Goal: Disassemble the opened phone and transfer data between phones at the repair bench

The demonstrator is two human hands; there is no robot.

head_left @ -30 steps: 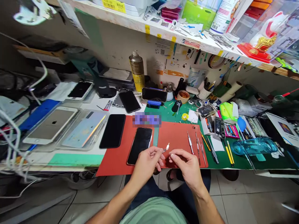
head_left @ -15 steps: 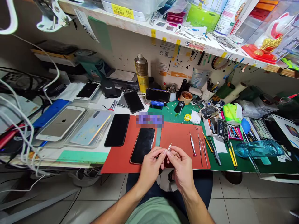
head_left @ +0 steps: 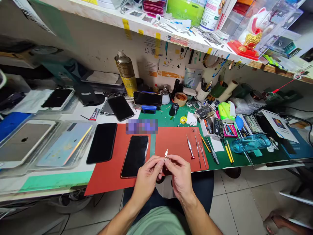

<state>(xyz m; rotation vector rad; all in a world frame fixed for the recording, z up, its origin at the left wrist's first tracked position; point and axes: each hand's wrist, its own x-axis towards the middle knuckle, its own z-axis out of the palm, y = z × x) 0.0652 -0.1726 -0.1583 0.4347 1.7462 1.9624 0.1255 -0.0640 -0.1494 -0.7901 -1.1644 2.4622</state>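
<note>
My left hand (head_left: 148, 173) and my right hand (head_left: 179, 173) meet over the front edge of the red mat (head_left: 174, 137). Thumbs and fingers of both are pinched together, on a tiny thing too small and hidden to name. Just beyond the fingertips shows a small pale metal piece with a thin point, like a SIM eject pin (head_left: 166, 152). Whether it is held or lies on the mat, I cannot tell. Left of my hands lies a dark-screened smartphone (head_left: 135, 156). To their right are a small screwdriver (head_left: 189, 147) and several slim metal tools, including tweezers (head_left: 203, 150).
Another black phone (head_left: 102, 143) lies across the mat's left side. Bagged phones (head_left: 65, 143) fill the left. A spray can (head_left: 126, 73) stands behind; a blue bottle (head_left: 250, 143) lies right. The shelf (head_left: 102, 19) overhangs the back. Someone's foot (head_left: 271, 222) shows lower right.
My view has turned to the right, so the bench has slid left in the picture. Both hands stay pinched together. The pin-like piece shows a little more clearly beyond the fingertips.
</note>
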